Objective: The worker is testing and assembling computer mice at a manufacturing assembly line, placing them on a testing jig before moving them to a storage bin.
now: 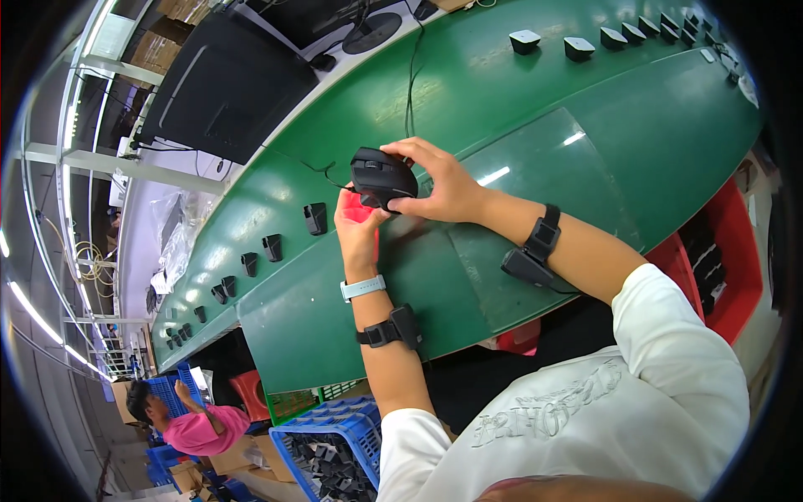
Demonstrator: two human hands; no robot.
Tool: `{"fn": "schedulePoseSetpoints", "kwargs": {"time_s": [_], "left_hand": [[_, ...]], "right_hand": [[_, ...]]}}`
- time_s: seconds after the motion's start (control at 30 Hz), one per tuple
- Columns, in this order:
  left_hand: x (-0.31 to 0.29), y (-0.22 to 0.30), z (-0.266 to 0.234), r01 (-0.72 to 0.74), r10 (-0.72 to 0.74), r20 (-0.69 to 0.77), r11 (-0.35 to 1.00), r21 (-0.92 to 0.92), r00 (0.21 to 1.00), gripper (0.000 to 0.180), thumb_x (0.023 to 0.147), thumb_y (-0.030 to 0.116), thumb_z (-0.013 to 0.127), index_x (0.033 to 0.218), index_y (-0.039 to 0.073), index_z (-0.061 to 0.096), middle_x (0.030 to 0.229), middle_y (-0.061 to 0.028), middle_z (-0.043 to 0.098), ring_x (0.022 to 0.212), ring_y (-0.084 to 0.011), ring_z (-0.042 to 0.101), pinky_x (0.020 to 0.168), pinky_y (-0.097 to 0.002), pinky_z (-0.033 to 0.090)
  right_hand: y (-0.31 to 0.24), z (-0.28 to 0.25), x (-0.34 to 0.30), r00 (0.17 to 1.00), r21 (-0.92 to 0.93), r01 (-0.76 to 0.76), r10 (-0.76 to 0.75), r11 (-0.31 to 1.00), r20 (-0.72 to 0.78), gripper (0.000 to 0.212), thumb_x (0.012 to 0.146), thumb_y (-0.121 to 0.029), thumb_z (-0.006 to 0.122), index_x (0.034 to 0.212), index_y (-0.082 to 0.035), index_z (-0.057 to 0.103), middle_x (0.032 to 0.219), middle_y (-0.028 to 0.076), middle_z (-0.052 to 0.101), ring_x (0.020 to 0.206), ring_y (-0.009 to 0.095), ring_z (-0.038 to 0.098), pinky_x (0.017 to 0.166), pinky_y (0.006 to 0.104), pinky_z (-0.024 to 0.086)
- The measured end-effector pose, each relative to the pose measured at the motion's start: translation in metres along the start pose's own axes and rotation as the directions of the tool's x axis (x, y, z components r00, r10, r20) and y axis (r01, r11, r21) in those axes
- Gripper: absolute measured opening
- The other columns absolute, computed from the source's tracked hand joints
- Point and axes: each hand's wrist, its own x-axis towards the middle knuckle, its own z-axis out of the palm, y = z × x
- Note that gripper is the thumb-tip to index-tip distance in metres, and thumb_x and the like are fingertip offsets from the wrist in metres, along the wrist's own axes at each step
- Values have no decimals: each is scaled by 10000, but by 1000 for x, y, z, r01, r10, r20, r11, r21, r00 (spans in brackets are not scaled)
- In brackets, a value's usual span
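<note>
Above the green work table [418, 289], there's a black computer mouse [383, 177] held up in both hands, wheel end pointing away to the left. Right hand [447, 188] has its fingers curled over the far edge and its thumb pressed on the near side, so yeah, it's gripping the thing. Left hand [360, 230] is under and beside the mouse, thumb near its lower edge; the other fingers are mostly hidden, so can't tell how tightly they're closed. Red light is glowing on that palm. A thin black cable [322, 170] lies near the mouse, but no idea if they connect. Left wrist's got a pale watch band [363, 288], plus there's a black strapped-on box on each forearm. Down the left side is a row of small black pieces [314, 218], and off to the upper right sit dark blocks with pale tops [525, 42]. Below the table is a blue crate [361, 418] full of dark parts [330, 464], and there's a co-worker in pink [205, 429] over at lower left.
</note>
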Motion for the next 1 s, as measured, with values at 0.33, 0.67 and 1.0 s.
{"fn": "schedulePoseSetpoints", "kwargs": {"time_s": [0.33, 0.67, 1.0], "left_hand": [[-3, -1, 1, 1, 0, -13, 999, 34, 1000, 642, 726, -175, 557, 1335, 21, 509, 1222, -73, 624, 1117, -194, 645, 947, -340, 560], [-5, 0, 4, -14, 14, 33, 1000, 17, 999, 607, 775, -39, 799, 1323, -6, 541, 1246, -92, 655, 1136, -203, 648, 1000, -350, 523], [-6, 0, 3, -28, 27, 55, 999, 22, 998, 596, 835, 36, 786, 1367, -20, 522, 1295, -105, 638, 1172, -213, 635, 1038, -355, 501]], "right_hand": [[2, 0, -1, 968, -99, 246, -249, 964, -14, 791, 698, -249, 918, 1384, -60, 573, 1282, 157, 620, 1168, 350, 611, 1010, 440, 503], [4, 2, -2, 974, -137, 212, -220, 968, -46, 796, 717, -344, 925, 1362, -34, 576, 1262, 165, 638, 1135, 354, 615, 993, 448, 502], [1, 2, -2, 981, -127, 187, -193, 974, -37, 778, 730, -379, 917, 1343, -30, 587, 1252, 163, 644, 1139, 355, 618, 1001, 444, 500]]}}
